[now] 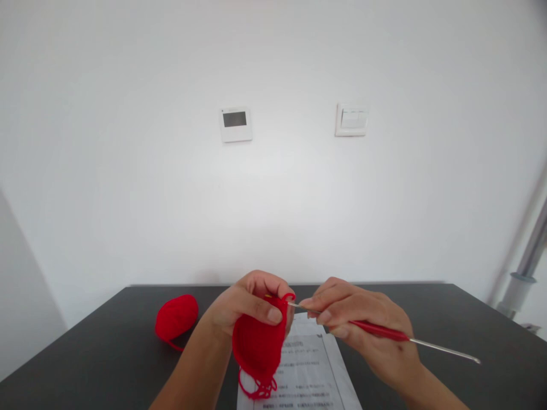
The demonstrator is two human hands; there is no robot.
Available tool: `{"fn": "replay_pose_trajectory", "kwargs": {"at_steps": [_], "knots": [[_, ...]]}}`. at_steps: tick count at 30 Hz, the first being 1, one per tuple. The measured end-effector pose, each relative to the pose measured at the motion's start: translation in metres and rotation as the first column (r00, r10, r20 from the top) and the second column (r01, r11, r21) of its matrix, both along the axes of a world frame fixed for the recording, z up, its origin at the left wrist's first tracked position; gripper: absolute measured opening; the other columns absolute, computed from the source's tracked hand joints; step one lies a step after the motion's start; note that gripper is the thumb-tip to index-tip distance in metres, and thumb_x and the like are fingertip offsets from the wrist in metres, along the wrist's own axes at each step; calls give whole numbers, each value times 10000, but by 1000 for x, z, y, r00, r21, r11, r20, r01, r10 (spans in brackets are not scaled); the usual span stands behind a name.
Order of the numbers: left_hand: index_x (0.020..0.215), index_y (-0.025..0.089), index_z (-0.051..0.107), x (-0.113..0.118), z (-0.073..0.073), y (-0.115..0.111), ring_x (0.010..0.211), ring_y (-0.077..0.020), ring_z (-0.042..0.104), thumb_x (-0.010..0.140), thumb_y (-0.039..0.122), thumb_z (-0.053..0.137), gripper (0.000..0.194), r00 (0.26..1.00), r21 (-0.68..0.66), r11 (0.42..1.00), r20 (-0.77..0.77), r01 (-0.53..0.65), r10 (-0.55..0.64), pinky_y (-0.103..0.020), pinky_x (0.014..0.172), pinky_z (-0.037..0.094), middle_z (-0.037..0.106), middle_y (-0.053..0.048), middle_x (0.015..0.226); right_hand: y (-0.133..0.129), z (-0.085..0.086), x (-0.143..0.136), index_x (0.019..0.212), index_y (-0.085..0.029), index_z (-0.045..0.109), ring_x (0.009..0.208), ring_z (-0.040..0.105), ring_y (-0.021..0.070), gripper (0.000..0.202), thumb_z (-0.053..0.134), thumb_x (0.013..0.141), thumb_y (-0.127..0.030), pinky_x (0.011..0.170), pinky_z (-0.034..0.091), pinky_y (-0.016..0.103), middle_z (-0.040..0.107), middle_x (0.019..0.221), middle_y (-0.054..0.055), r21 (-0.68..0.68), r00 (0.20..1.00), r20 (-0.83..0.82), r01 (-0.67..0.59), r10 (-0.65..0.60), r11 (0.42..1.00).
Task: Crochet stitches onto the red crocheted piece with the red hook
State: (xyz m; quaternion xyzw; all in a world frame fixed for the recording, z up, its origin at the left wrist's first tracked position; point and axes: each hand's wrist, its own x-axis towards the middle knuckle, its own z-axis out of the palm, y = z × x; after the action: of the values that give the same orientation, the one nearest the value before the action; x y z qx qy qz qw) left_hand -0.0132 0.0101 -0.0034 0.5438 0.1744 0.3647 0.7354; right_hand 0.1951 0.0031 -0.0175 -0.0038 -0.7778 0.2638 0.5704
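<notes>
My left hand is closed on a piece of red crochet work, its thumb pressed on the upper edge. Loose loops of red yarn dangle from the bottom of the piece. Between the fingers of my right hand lies a crochet hook with a red grip and a metal tip at each end. Its left tip meets the upper right edge of the work, beside a small raised yarn loop. Whether the tip is through a stitch is too small to tell.
A ball of red yarn rests on the dark table to the left. Printed paper sheets lie under the hands. On the white wall behind are a thermostat panel and a light switch; a pipe stands at right.
</notes>
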Motion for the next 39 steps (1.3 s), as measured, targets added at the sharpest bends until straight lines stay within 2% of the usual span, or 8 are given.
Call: {"fn": "replay_pose_trajectory", "kwargs": {"at_steps": [6,15,20,22,25,29,31,39], "knots": [[615,80,718,7,-3,3,430,-146,567,570,210,776,150,986,44,995,139,90,-96,-250,461,461,631,-54,486,1,4,2,1041,-237,723,854,686,194,177,615,911,-183,736,561,339,752,991,87,42,999,34,-42,40,998],[615,90,714,-1,-1,-2,471,-146,582,558,230,820,185,1000,9,1000,-20,-8,8,-248,504,423,653,-48,526,0,4,-3,935,-227,761,796,697,179,113,661,883,-223,693,573,312,766,860,70,-202,984,-84,-170,156,965],[623,92,721,-1,5,-8,492,-119,569,546,266,857,235,992,-18,998,-108,-63,61,-220,501,384,679,-51,565,-1,3,-8,914,-235,763,783,696,176,108,662,884,-258,683,569,303,766,818,58,-224,984,-86,-174,159,959],[630,96,725,0,6,-9,510,-106,565,544,262,867,235,987,-18,996,-137,-85,82,-208,514,380,684,-44,587,-2,3,-8,933,-232,753,779,689,171,111,652,891,-246,678,569,299,765,859,66,-156,991,-68,-124,114,980],[699,120,734,2,9,-11,522,-84,559,561,232,871,224,978,13,991,-157,-133,134,-184,518,377,686,-24,633,-3,5,-6,962,-194,730,804,676,176,135,603,917,-196,695,566,306,747,920,97,78,999,-20,46,-45,996],[790,130,725,5,14,-15,517,-68,554,591,226,865,261,974,82,984,-149,-159,170,-166,514,383,669,-10,668,-4,10,-2,908,-138,702,828,655,169,139,565,928,-139,724,555,303,738,920,114,387,961,-31,265,-275,883],[808,130,724,6,16,-15,556,-80,584,595,234,866,277,975,105,981,-138,-162,176,-175,552,418,680,-17,701,-3,12,-2,891,-125,695,828,650,164,133,567,927,-131,723,556,296,738,914,115,448,946,-38,305,-323,840],[764,128,723,10,17,-15,593,-75,579,673,228,821,167,964,159,969,-157,-190,215,-167,582,428,682,-3,681,-6,8,-3,953,-125,696,819,661,179,105,621,882,-105,689,587,291,752,906,123,512,909,-44,376,-414,772]]}}
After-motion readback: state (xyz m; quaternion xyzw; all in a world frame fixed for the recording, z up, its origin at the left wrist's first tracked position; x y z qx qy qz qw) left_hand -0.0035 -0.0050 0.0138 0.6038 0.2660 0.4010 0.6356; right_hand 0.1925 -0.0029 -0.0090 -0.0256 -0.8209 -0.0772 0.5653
